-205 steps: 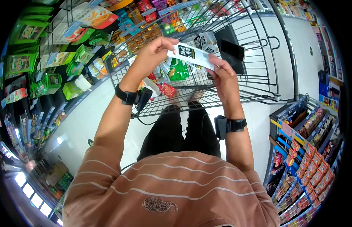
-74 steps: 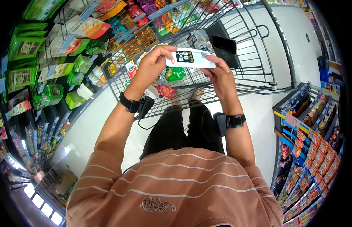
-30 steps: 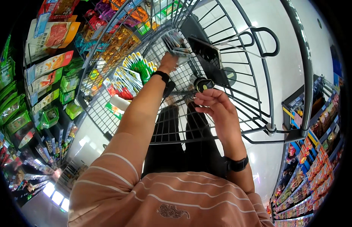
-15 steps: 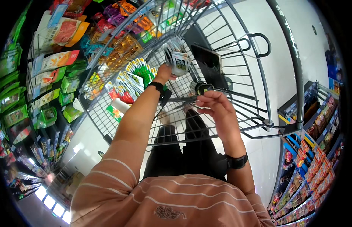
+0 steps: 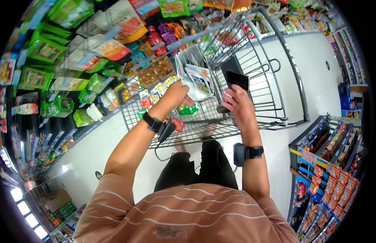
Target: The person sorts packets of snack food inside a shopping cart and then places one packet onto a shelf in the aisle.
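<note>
Gripping a clear pack (image 5: 192, 58) of sachets (image 5: 201, 79) low on its left side with the left hand (image 5: 176, 95), over the cart (image 5: 292, 67), with the right hand (image 5: 241, 106) loosely splayed by the phone (image 5: 237, 79), likely light, bendy, slippery, best supported below!

The left hand (image 5: 175, 94) is bent in, with its fingers and thumb closed in a grip. To its right, and a tiny bit closer to the belly, is the right hand (image 5: 241, 106). Its fingers are loose and a little bent, and it grips nothing. The hands do not touch. Behind the left hand, the left arm (image 5: 131, 143) slants out sideways. Behind the right hand, the right arm (image 5: 254, 174) is almost straight.
</note>
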`<state>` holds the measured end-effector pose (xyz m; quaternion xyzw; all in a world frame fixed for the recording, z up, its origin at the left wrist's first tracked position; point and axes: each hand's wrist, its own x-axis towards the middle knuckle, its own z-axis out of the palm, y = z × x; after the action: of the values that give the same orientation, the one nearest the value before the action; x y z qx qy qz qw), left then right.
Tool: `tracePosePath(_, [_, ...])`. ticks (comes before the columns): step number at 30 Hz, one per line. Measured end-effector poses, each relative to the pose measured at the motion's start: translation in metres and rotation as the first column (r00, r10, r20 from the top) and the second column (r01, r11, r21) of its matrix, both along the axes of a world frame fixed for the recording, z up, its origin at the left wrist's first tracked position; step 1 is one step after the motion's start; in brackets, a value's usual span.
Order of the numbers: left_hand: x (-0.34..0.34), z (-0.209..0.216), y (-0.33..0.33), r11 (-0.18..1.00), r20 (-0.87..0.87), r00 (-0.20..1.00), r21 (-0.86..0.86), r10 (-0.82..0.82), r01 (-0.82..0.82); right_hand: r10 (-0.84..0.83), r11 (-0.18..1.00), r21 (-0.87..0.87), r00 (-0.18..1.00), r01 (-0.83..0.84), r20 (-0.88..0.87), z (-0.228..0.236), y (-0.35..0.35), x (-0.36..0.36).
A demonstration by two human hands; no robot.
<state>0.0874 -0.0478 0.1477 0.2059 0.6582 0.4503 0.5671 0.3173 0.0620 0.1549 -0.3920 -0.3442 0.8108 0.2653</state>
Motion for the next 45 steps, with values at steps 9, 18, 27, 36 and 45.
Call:
tracePosePath(9, [-0.009,0.148,-0.132,0.992,-0.060,0.990,-0.004,-0.127,0.127,0.377,0.911,0.007,0.825,-0.412,-0.421,0.075,-0.123,-0.073])
tracePosePath(18, [0.008,0.200,-0.229,0.981,-0.344,0.925,0.041,-0.165,0.190,0.271,0.955,0.053,0.786,-0.291,-0.556,0.133,-0.226,-0.080])
tracePosePath(27, [0.030,0.264,-0.246,0.826,-0.927,0.087,0.365,0.365,0.429,0.303,0.841,0.541,0.851,-0.027,-0.428,0.149,-0.247,-0.052])
tracePosePath(36, [0.049,0.278,-0.208,0.690,-0.915,-0.101,0.218,0.390,0.690,0.191,0.965,-0.017,0.745,-0.262,-0.639,0.142,-0.210,-0.050])
tracePosePath(45, [0.069,0.286,-0.206,0.674,-0.951,-0.060,0.169,0.302,0.719,0.155,0.966,0.257,0.809,-0.005,-0.567,0.169,-0.215,-0.030])
